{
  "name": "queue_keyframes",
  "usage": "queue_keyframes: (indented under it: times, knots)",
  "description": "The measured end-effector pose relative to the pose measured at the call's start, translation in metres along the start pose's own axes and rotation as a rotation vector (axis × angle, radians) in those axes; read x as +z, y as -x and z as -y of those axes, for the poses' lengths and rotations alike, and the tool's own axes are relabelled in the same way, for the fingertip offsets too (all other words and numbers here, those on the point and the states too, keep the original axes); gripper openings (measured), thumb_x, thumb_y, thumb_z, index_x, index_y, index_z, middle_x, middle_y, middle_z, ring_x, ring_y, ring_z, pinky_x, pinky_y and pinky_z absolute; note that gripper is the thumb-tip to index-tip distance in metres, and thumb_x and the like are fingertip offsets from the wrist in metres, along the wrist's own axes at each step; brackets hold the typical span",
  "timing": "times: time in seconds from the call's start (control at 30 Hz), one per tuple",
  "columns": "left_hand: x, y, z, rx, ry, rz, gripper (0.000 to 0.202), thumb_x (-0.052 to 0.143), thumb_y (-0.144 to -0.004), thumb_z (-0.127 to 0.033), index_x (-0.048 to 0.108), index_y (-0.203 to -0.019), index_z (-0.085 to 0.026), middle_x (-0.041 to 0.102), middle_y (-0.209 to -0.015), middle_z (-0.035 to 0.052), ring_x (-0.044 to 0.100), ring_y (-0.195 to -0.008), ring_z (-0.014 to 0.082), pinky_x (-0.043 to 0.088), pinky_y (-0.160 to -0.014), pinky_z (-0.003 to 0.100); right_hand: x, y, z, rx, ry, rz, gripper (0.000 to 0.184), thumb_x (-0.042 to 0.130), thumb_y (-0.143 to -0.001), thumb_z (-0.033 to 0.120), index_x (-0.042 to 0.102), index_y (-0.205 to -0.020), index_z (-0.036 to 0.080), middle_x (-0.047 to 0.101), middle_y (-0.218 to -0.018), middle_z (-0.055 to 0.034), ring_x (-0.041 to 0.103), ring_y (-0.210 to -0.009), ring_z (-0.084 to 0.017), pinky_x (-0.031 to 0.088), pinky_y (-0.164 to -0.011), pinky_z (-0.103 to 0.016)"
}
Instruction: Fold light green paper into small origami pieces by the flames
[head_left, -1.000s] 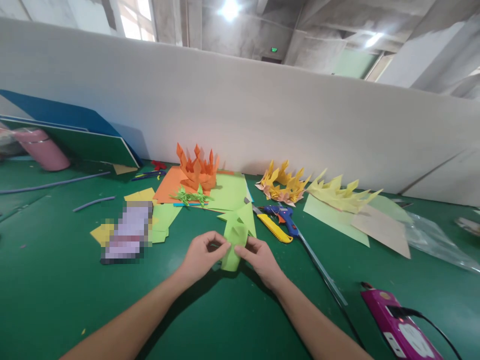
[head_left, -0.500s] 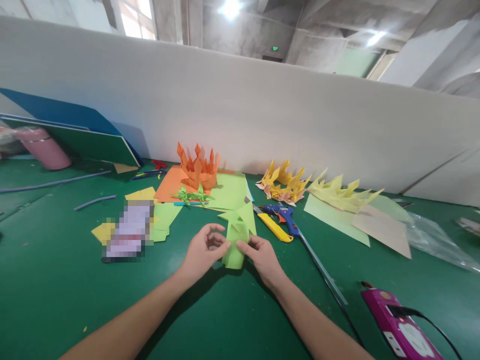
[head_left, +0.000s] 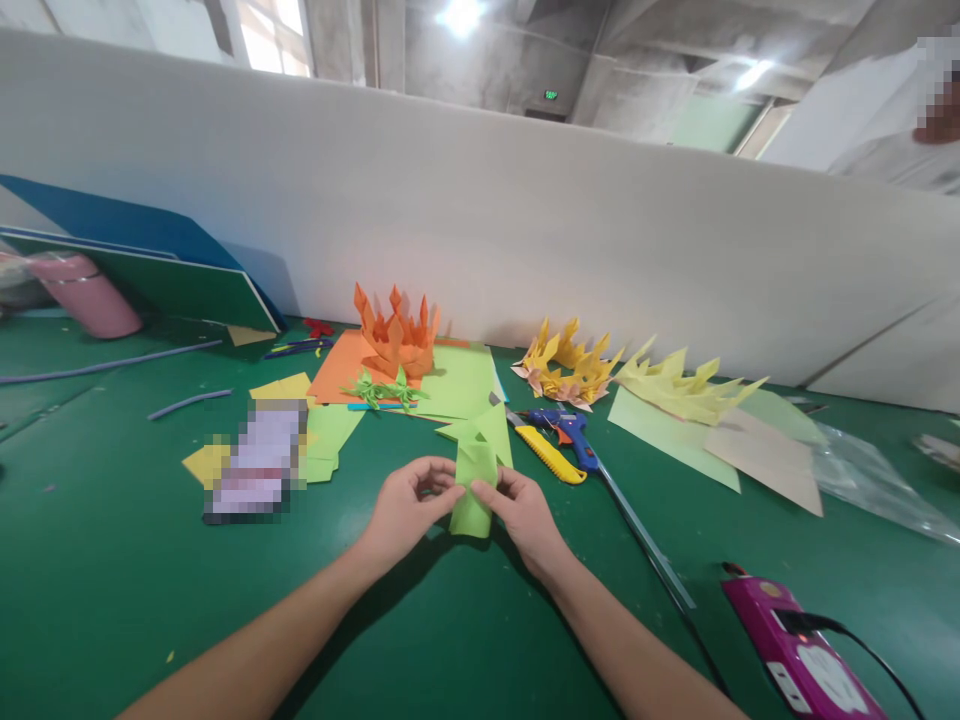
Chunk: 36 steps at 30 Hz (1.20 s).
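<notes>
"What can be seen of the person's body?"

"Two forearms are shown, the left forearm (head_left: pixel 277 625) and the right forearm (head_left: pixel 637 635), both cut off by the lower edge of the view."

"How are they dressed?"

"Both are left bare along their whole visible length, and the wrists (head_left: pixel 367 560) are bare as well."

"And their shape?"

"Each is seen to be slender and smooth in outline, narrowed toward the wrist."

"And the ends?"

"The left hand (head_left: pixel 405 508) and the right hand (head_left: pixel 529 515) are ungloved, with slim fingers (head_left: pixel 429 466) and thumbs (head_left: pixel 444 503). Finer detail cannot be made out."
</notes>
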<state>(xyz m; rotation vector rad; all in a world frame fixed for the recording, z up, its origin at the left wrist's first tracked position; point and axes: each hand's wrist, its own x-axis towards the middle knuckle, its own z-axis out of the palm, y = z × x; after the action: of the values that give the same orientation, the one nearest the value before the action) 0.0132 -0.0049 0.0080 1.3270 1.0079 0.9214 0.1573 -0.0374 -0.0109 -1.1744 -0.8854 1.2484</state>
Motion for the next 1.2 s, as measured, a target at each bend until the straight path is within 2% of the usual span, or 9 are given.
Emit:
queue_keyframes:
  times: [0.23, 0.47, 0.63, 0.77, 0.83, 1.0, 1.2]
  knots:
    - [0.0008, 0.0012, -0.0011, -0.014, -0.05, 0.01, 0.027, 0.069, -0.056, -0.029, 0.06, -0.078, -0.014, 0.059, -0.062, -0.002, 0.054, -0.056, 0.0099, 0.048, -0.056, 0.024, 0.0023, 0.0023, 0.0006, -0.01, -0.035, 0.029, 0.039, 0.074, -0.056, 0.045, 0.068, -0.082, 0.017, 0.069, -0.075, -0.0027, 0.06, -0.065, -0.018, 0.049, -0.062, -0.03]
    - [0.0025, 0.0013, 0.0014, -0.042, -0.062, 0.069, 0.028, 0.069, -0.056, -0.025, 0.059, -0.08, -0.014, 0.057, -0.062, -0.0028, 0.052, -0.054, 0.0084, 0.045, -0.053, 0.022, 0.0019, -0.0006, -0.001, 0.033, -0.076, -0.04, 0.035, 0.077, -0.053, 0.042, 0.068, -0.074, 0.016, 0.069, -0.07, -0.0015, 0.057, -0.06, -0.015, 0.048, -0.059, -0.028]
    - [0.0034, 0.0019, -0.0008, 0.002, -0.016, 0.054, 0.028, 0.069, -0.056, -0.024, 0.054, -0.077, -0.016, 0.055, -0.065, -0.0039, 0.049, -0.055, 0.0071, 0.042, -0.051, 0.019, 0.0028, 0.0001, -0.0001, 0.029, -0.07, -0.037, 0.036, 0.076, -0.053, 0.045, 0.068, -0.073, 0.017, 0.068, -0.067, -0.0016, 0.058, -0.06, -0.017, 0.048, -0.059, -0.029]
    - [0.0034, 0.0041, -0.0009, 0.03, -0.072, 0.071, 0.021, 0.066, -0.06, -0.024, 0.053, -0.074, -0.017, 0.051, -0.059, -0.0055, 0.047, -0.052, 0.0069, 0.037, -0.047, 0.018, 0.0025, 0.0007, -0.0004, 0.031, -0.073, -0.038, 0.036, 0.076, -0.053, 0.045, 0.067, -0.073, 0.017, 0.068, -0.07, -0.0021, 0.057, -0.061, -0.017, 0.047, -0.06, -0.029]
    - [0.0032, 0.0045, 0.0002, 0.051, -0.108, 0.077, 0.016, 0.064, -0.063, -0.025, 0.056, -0.072, -0.016, 0.052, -0.059, -0.004, 0.048, -0.053, 0.0081, 0.04, -0.05, 0.019, 0.0026, 0.0007, -0.0002, 0.032, -0.072, -0.048, 0.036, 0.077, -0.052, 0.044, 0.067, -0.073, 0.017, 0.068, -0.071, -0.0019, 0.057, -0.061, -0.016, 0.046, -0.06, -0.028]
    - [0.0027, 0.0043, 0.0016, 0.109, -0.185, 0.084, 0.013, 0.062, -0.064, -0.027, 0.065, -0.071, -0.016, 0.063, -0.077, 0.0033, 0.054, -0.062, 0.0119, 0.044, -0.058, 0.024, 0.003, 0.0001, 0.0005, 0.004, -0.088, -0.096, 0.033, 0.076, -0.053, 0.043, 0.064, -0.068, 0.016, 0.064, -0.064, 0.0006, 0.053, -0.058, -0.014, 0.043, -0.058, -0.026]
    - [0.0026, 0.0054, -0.0022, 0.152, -0.282, 0.094, 0.015, 0.06, -0.066, -0.024, 0.071, -0.074, -0.02, 0.07, -0.082, 0.0047, 0.06, -0.073, 0.0166, 0.047, -0.068, 0.026, 0.0027, 0.0001, 0.0016, 0.005, -0.074, -0.106, 0.033, 0.075, -0.053, 0.043, 0.06, -0.062, 0.015, 0.058, -0.058, 0.0027, 0.047, -0.053, -0.01, 0.04, -0.053, -0.023]
